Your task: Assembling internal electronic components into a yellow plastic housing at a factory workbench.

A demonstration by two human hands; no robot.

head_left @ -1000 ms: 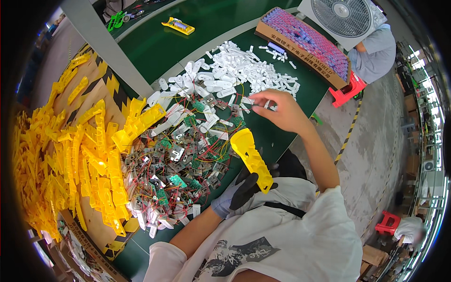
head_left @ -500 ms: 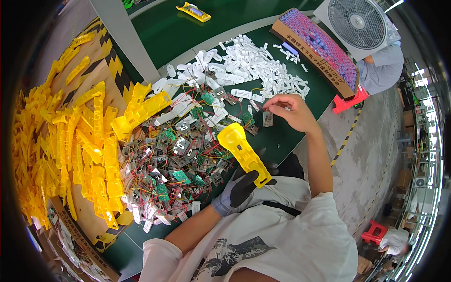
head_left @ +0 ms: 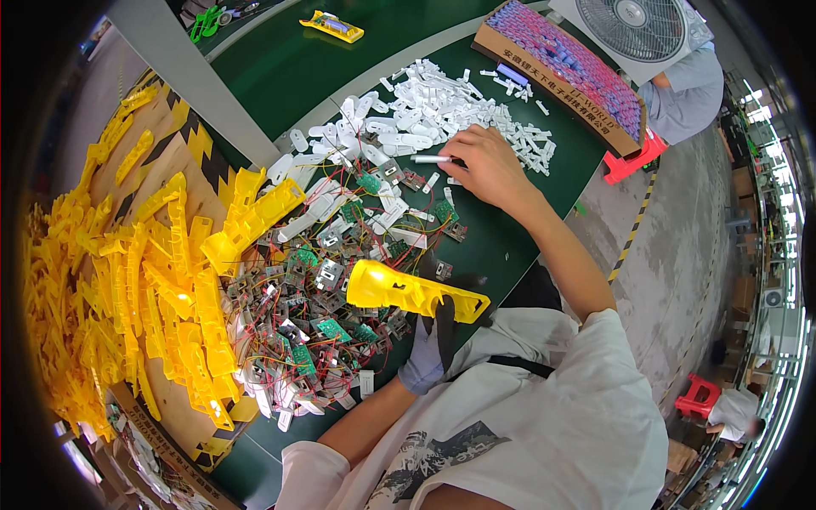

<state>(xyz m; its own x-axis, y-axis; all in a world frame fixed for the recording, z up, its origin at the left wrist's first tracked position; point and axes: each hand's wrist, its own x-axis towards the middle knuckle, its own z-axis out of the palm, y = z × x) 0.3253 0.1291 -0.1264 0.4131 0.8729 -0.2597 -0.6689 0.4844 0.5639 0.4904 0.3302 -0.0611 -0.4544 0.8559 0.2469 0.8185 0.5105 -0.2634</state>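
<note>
In my gloved left hand (head_left: 429, 344) is a yellow plastic housing half (head_left: 399, 291), held near its narrower end. It lies almost level, its wide end over the heap of wired circuit boards (head_left: 319, 297). My bare right hand (head_left: 489, 166) pinches a small elongated white plastic piece (head_left: 432, 159) between thumb and fingers. That hand is just in front of the pile of small white plastic parts (head_left: 501, 127). Larger white oval covers (head_left: 399, 138) lie to the left of the fingers.
Many yellow housing halves (head_left: 170, 289) are piled on a wooden board at left. A cardboard box (head_left: 561, 72) of purple-pink cylindrical cells stands at the back right, beside a fan (head_left: 633, 25). One filled yellow housing (head_left: 333, 25) lies further back. Another person (head_left: 680, 98) sits behind the fan.
My right hand has moved left and away from me, and a white piece now shows in its fingers. The yellow housing has turned from steeply slanted to nearly level and swung left.
</note>
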